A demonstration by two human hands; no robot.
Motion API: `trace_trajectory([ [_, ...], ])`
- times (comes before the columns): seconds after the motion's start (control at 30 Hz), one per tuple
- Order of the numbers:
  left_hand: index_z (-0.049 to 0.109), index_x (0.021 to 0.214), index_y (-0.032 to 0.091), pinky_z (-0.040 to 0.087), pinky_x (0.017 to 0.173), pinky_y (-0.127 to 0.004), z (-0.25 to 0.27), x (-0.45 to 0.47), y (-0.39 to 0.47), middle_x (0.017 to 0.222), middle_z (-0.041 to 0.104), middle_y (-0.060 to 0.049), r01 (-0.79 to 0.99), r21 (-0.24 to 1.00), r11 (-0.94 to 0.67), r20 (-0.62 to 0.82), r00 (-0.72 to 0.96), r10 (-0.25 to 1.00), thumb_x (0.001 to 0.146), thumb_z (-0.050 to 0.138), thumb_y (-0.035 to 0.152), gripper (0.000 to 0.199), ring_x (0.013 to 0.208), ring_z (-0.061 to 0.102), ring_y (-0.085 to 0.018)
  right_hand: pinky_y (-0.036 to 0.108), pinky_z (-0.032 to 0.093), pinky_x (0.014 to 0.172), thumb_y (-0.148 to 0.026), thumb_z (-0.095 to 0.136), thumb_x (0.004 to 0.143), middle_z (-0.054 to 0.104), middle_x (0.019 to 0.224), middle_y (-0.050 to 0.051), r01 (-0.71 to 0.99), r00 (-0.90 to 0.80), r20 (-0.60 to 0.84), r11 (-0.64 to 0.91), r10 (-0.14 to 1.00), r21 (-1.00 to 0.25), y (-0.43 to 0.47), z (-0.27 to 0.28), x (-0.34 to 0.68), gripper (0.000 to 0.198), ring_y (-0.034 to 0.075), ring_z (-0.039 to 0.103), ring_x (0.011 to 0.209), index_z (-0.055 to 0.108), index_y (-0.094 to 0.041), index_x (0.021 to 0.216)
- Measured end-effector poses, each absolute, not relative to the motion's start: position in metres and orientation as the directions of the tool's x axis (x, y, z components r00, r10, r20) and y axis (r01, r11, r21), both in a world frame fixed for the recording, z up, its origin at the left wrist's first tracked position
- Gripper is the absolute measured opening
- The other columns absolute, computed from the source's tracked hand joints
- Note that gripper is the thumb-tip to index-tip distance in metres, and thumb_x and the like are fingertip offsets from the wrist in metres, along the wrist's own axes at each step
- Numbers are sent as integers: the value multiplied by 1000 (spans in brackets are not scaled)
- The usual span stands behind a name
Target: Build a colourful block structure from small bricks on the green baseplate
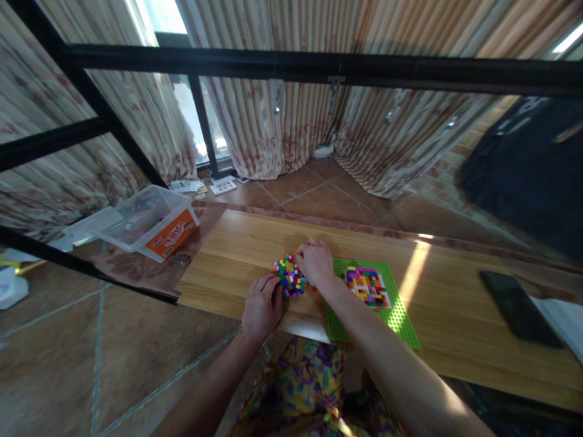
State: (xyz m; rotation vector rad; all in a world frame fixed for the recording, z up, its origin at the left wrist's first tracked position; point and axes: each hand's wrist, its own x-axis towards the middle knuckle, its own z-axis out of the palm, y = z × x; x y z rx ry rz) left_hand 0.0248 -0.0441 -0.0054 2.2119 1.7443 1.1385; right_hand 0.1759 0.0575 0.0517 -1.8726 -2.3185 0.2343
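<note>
A small heap of multicoloured toy bricks [288,276] lies on the wooden tabletop between my hands. My left hand [263,307] rests at the heap's near left edge, fingers curled together and touching it; anything in them is hidden. At the heap's far right side, my right hand [316,261] has its fingers drawn together, with a speck of orange by the fingertips too small to make out. Right of the heap lies a green studded baseplate [337,325], partly covered by my right forearm. On it sits a block of colourful bricks [368,287] with a white edge along its right side.
The long wooden table [228,255] carries a dark phone-like slab [517,308] and a white sheet [562,321] at the right. A clear plastic bin [136,227] with an orange label stands beyond the left end. A black metal frame [291,67] crosses above, before curtains.
</note>
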Motion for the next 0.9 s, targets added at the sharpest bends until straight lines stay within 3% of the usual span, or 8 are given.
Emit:
trace_trajectory([
  [0.27,60,110,19,53,93,-40,-5,25,-45,113,65,-10,798,503,-332,478,64,876,91,51,20,20,103,61,-21,35,38,87,-27,54,86,64,108,12,969,-175,-9,170,985,-179,54,53,172,21,26,53,105,73,-18,92],
  [0.4,61,109,18,53,91,-39,-4,25,-45,110,66,-10,809,487,-330,489,60,870,91,52,20,20,102,62,-22,36,40,87,-25,56,85,65,107,13,961,-175,0,171,985,-218,55,51,174,19,26,55,104,73,-17,91],
  [0.5,61,109,18,53,91,-38,-5,25,-45,109,66,-10,812,480,-332,499,58,865,91,52,21,20,102,62,-22,34,41,88,-23,53,87,68,101,12,912,-186,76,201,980,-358,50,53,179,19,24,57,102,71,-17,88],
  [0.57,61,108,18,53,91,-38,-6,25,-44,109,66,-10,815,477,-330,503,55,863,91,52,22,20,102,62,-21,32,43,84,-24,50,89,69,94,10,830,-144,140,197,980,-522,42,56,186,20,21,61,93,69,-17,89],
  [0.7,62,108,18,52,93,-37,-7,24,-44,108,66,-9,811,484,-329,501,52,864,91,53,22,19,103,62,-21,29,47,69,-37,49,91,70,80,4,443,-36,159,158,987,-882,13,68,208,26,17,62,71,66,-18,92],
  [0.77,63,107,18,52,93,-37,-7,24,-43,108,66,-9,810,487,-325,497,50,867,91,53,22,20,103,62,-21,27,48,65,-44,54,88,69,78,3,252,-10,144,142,990,-957,-5,74,223,29,16,62,69,67,-18,91],
  [0.9,64,107,19,51,93,-38,-7,23,-42,107,67,-9,816,480,-323,499,49,865,91,52,23,20,103,62,-22,25,47,58,-46,69,76,66,69,0,52,161,25,17,987,-999,-39,77,257,32,13,57,60,73,-20,93],
])
